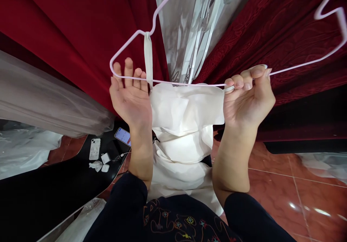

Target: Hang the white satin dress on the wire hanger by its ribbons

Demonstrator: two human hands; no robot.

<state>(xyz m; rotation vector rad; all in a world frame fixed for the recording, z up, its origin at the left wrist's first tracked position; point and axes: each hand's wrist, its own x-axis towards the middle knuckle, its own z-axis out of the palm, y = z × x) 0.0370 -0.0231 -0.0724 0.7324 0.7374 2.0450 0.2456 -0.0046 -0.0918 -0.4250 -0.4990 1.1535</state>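
A pale pink hanger (187,84) spans the middle of the view, its bottom bar running sideways between my hands. My right hand (245,97) has its fingers curled closed around the bar, with a white strap loop (229,89) at its fingertips. At the other end, my left hand (132,97) is open, palm up, its fingers upright behind the bar and touching or close to it. Beside those fingers a white strap (148,55) loops over the hanger's shoulder. Below the bar hangs a white garment (187,108), its folds falling towards my lap.
Dark red gowns (81,28) hang on both sides, and clear plastic hangers (199,35) stand between them. On a black bench (67,184) at left lie a white phone (94,149), a lit phone (123,136) and a charger (105,158). The floor is red tile (271,184).
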